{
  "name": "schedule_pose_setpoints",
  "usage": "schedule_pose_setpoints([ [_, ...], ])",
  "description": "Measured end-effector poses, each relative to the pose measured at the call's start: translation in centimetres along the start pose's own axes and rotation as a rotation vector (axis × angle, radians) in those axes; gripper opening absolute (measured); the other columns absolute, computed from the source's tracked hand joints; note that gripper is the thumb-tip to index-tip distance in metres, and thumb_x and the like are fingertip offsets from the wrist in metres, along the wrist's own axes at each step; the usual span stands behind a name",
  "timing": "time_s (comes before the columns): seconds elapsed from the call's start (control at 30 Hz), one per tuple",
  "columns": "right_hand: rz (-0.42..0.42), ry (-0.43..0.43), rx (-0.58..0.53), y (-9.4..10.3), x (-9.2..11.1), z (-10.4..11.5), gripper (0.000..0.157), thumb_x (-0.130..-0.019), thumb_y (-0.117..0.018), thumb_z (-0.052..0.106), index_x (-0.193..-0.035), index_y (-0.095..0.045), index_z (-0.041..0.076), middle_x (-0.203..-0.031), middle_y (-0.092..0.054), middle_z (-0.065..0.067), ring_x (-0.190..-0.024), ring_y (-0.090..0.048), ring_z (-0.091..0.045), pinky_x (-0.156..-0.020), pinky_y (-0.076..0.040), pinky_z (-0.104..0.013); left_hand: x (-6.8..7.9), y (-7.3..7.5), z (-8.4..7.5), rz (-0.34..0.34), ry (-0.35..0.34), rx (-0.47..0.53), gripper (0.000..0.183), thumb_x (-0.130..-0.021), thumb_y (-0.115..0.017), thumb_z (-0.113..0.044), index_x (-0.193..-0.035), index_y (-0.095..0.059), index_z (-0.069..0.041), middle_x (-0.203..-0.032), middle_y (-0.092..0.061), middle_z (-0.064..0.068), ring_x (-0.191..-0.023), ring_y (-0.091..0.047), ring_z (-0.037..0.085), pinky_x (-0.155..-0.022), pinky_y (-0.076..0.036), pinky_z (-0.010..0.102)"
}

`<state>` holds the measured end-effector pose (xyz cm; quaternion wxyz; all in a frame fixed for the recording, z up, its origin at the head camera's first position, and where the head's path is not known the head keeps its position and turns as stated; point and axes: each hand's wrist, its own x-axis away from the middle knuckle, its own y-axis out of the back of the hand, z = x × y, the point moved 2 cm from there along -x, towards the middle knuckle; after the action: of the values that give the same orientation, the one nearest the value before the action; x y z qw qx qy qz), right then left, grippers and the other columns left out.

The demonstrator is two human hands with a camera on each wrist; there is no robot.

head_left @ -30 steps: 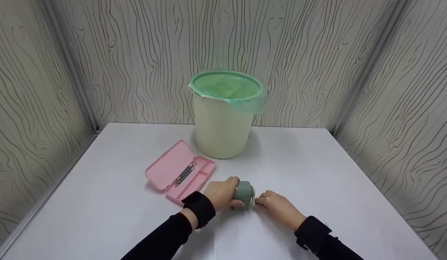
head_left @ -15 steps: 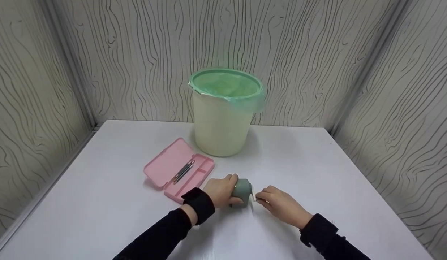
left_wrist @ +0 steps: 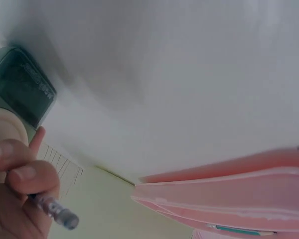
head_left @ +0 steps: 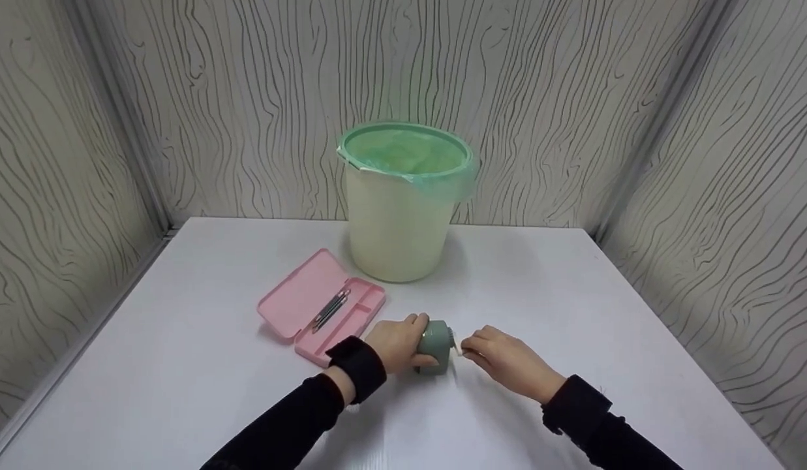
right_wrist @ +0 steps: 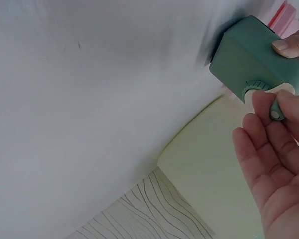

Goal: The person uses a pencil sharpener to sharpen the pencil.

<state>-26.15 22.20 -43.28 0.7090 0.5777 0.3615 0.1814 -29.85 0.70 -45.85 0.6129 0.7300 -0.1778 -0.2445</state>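
Observation:
My left hand (head_left: 395, 346) grips a green crank pencil sharpener (head_left: 434, 349) that rests on the white table. In the left wrist view, the eraser end of a pencil (left_wrist: 56, 211) sticks out past the curled fingers of this hand, and its other end is hidden. The sharpener's dark see-through drawer (left_wrist: 24, 87) also shows there. On the crank side, my right hand (head_left: 515, 364) pinches the small green knob (right_wrist: 276, 110) of the cream crank arm between thumb and forefinger. The other right-hand fingers are loosely bent.
An open pink pencil case (head_left: 305, 297) lies left of the sharpener, with several pencils (head_left: 331, 310) in it. Behind stands a tall cream bin (head_left: 396, 228) with a green liner (head_left: 442, 186). Wood-grain panels (head_left: 279, 98) enclose the table (head_left: 533, 281).
The crank has turned, and my right hand has moved a little up and to the right with its knob. My left hand still grips the sharpener in nearly the same place.

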Motion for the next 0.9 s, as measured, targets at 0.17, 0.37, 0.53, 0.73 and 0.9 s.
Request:
schedule_pose_setpoints([
  [0.17,-0.006,0.012,0.029,0.16,0.22,0.03,0.010,-0.095,-0.070,0.009,-0.105,-0.072,0.008,-0.095,-0.069,-0.001,-0.089,-0.064,-0.014,-0.076,-0.056,-0.025,-0.17,0.10,-0.17,-0.024,-0.051,-0.040,0.067,-0.091,-0.070,-0.058,-0.131,-0.051,-0.008,-0.105,-0.068,0.005,-0.073,-0.066,0.015,-0.068,-0.056,0.030],
  [0.37,-0.065,0.052,0.045,0.31,0.35,-0.05,0.008,-0.095,-0.070,0.010,-0.103,-0.072,0.010,-0.094,-0.069,0.001,-0.088,-0.063,-0.013,-0.075,-0.056,-0.025,-0.25,0.05,-0.27,-0.039,-0.100,-0.101,0.065,-0.091,-0.069,-0.059,-0.128,-0.051,-0.009,-0.103,-0.067,0.004,-0.071,-0.065,0.014,-0.065,-0.056,0.029],
  [0.53,-0.143,0.099,0.069,0.15,0.45,-0.07,0.008,-0.093,-0.073,0.010,-0.101,-0.071,0.012,-0.092,-0.068,0.003,-0.085,-0.062,-0.011,-0.072,-0.054,-0.024,-0.32,-0.16,-0.20,-0.004,-0.088,-0.098,0.068,-0.090,-0.070,-0.059,-0.131,-0.051,-0.009,-0.105,-0.068,0.004,-0.073,-0.066,0.013,-0.065,-0.055,0.028],
  [0.73,-0.165,0.062,0.078,-0.16,0.45,0.12,0.011,-0.091,-0.074,0.009,-0.101,-0.070,0.011,-0.093,-0.068,0.003,-0.084,-0.061,-0.010,-0.071,-0.053,-0.023,-0.39,-0.04,0.09,0.007,-0.116,-0.110,0.066,-0.090,-0.071,-0.059,-0.129,-0.051,-0.009,-0.101,-0.067,0.003,-0.071,-0.065,0.014,-0.064,-0.055,0.028],
  [0.9,-0.186,0.031,0.101,0.11,-0.13,0.15,0.013,-0.091,-0.075,0.007,-0.102,-0.070,0.010,-0.093,-0.068,0.002,-0.085,-0.061,-0.011,-0.071,-0.054,-0.023,-0.33,0.19,0.19,0.034,-0.122,-0.091,0.068,-0.090,-0.071,-0.058,-0.133,-0.050,-0.009,-0.106,-0.068,0.004,-0.074,-0.067,0.016,-0.069,-0.057,0.029],
])
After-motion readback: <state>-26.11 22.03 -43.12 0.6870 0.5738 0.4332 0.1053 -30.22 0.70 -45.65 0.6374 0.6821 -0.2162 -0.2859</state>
